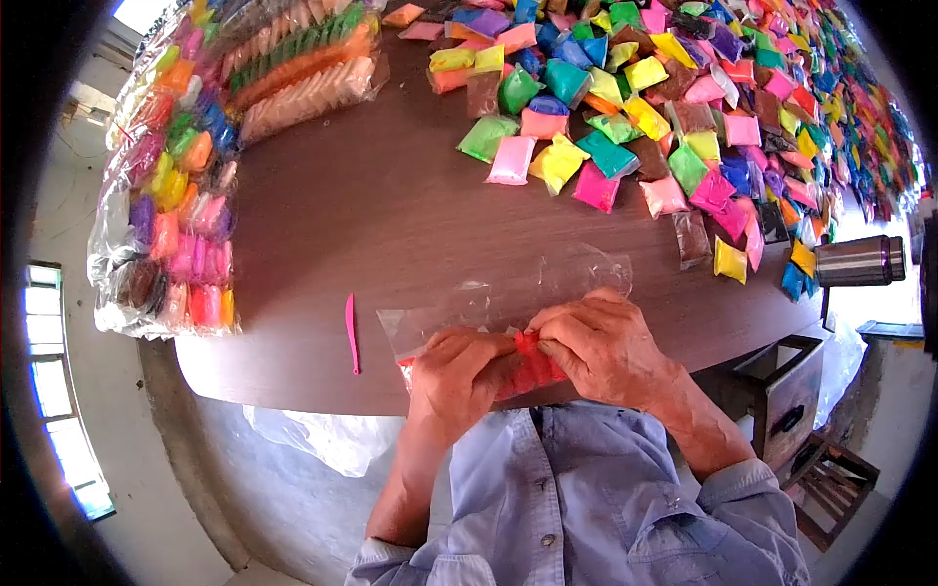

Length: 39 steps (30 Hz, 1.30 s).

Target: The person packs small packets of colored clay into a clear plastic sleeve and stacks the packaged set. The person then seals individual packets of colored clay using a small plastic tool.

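Observation:
At the table's front edge, my left hand (457, 369) is closed on the left part of a clear plastic bag (410, 327) with red packets (532, 369) in it. My right hand (601, 344) pinches the red packets from the right, its thumb and fingers close to those of my left hand. The bag's loose transparent film spreads over the table beyond both hands. Left of the bag, a pink plastic knife (352, 332) lies on the dark wooden table (322, 215), touching neither hand.
A big heap of small colourful packets (611, 156) covers the back right. Filled clear bags (176, 225) line the left edge, with more bags of packets (308, 93) at the back left. A metal cylinder (860, 262) is at the right edge, above a wooden drawer (787, 400).

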Motion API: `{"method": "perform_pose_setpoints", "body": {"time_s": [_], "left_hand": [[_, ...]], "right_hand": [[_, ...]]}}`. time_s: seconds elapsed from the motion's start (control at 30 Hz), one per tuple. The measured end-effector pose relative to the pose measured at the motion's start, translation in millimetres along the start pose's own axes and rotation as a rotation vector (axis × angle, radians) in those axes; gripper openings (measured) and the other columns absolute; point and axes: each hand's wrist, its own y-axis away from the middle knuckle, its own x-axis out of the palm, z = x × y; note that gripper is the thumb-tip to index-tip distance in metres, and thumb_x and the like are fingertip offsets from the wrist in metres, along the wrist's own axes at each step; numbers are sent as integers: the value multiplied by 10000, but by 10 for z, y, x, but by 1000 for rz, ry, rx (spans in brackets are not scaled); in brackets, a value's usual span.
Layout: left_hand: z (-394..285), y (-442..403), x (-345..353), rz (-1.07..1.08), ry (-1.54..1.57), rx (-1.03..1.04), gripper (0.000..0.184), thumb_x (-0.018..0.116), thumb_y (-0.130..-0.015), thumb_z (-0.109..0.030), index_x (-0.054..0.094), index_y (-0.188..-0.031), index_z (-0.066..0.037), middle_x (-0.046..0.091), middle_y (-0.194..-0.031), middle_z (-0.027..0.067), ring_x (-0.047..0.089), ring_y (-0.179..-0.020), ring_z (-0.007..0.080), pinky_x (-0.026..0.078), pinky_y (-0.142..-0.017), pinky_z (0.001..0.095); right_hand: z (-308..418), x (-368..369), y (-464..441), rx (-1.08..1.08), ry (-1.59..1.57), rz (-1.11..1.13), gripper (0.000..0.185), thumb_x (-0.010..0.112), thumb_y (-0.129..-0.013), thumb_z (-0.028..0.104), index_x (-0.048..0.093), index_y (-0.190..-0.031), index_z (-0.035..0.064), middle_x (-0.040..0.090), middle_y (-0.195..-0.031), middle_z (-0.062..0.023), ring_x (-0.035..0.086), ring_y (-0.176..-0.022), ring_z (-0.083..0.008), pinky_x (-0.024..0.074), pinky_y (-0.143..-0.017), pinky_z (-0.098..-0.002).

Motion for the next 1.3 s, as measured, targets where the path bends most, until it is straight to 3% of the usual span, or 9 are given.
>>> {"method": "perform_pose_setpoints", "body": {"time_s": [0.23,0.5,0.8,0.97,1.3], "left_hand": [[32,2,4,15,8,5,182,854,-787,1,794,-958,-18,796,-928,126,756,-870,312,587,-841,406],[49,-1,10,20,-7,-46,141,828,-803,14,795,-938,-7,793,-928,136,751,-887,330,580,-854,407],[-20,-6,-34,-11,-21,-90,143,799,-852,26,786,-992,0,790,-957,153,753,-921,344,587,-856,417],[15,43,-146,-179,-216,0,119,814,-854,2,761,-959,-19,767,-947,123,727,-928,342,581,-828,445],[242,172,-220,-97,-88,-72,94,809,-855,22,730,-902,4,745,-895,129,705,-840,340,566,-756,421]], "right_hand": [[49,36,-80,-94,51,-104,245,788,-904,136,740,-1140,92,782,-1074,-55,757,-970,-236,524,-880,-405],[-11,41,-96,-44,-28,-10,79,735,-942,171,728,-973,98,768,-934,-59,750,-901,-261,522,-862,-413],[9,55,-88,14,6,-19,73,708,-966,175,724,-968,103,755,-908,-74,738,-876,-281,528,-833,-423],[-1,94,-90,5,-22,-81,70,753,-937,142,726,-933,78,773,-911,-64,744,-842,-295,548,-800,-424],[-28,123,-74,-10,15,-62,79,710,-968,190,691,-950,115,724,-877,-47,718,-845,-276,528,-799,-422]]}}
